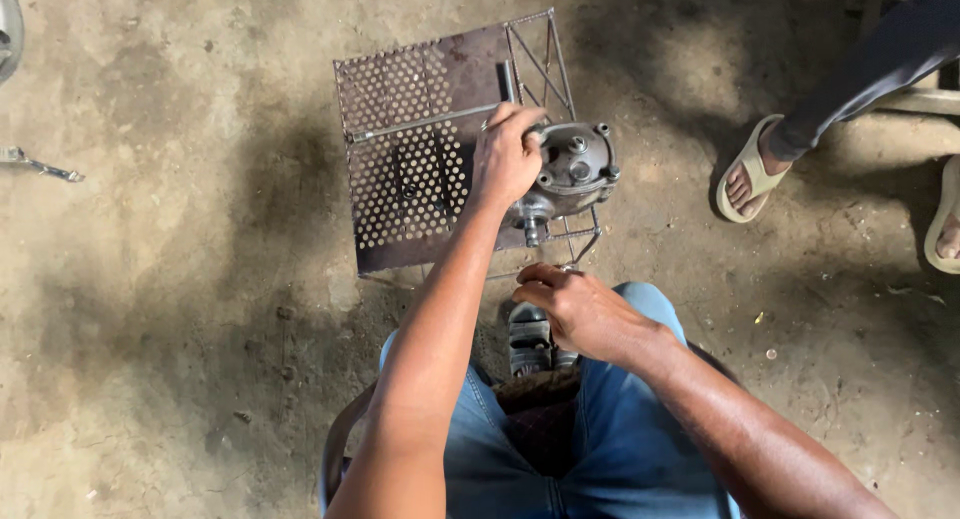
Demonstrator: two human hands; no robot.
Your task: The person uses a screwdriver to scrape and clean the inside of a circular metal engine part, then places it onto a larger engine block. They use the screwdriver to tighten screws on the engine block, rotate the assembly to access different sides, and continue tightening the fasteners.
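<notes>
While the left hand (508, 157) rests with its grip closed on the grey metal housing (575, 166) at the centre of the frame, the right hand (578, 312) lies just below, fingers curled together over a dark metal part (528, 344). The housing sits on a rusty perforated stand (410, 159); a long rod (420, 124) lies across it. Another person's sandalled foot (748, 171) shows at the upper right.

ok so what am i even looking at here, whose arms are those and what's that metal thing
The camera sits on a person's head and looks down, so the two arms are their own. They sit over a dirt floor. The left hand grips a round grey metal machine part resting on a small perforated metal stand, where a long metal rod also lies. The right hand rests by a smaller metal piece near their knees. The sandalled foot at the right belongs to another person.
</notes>
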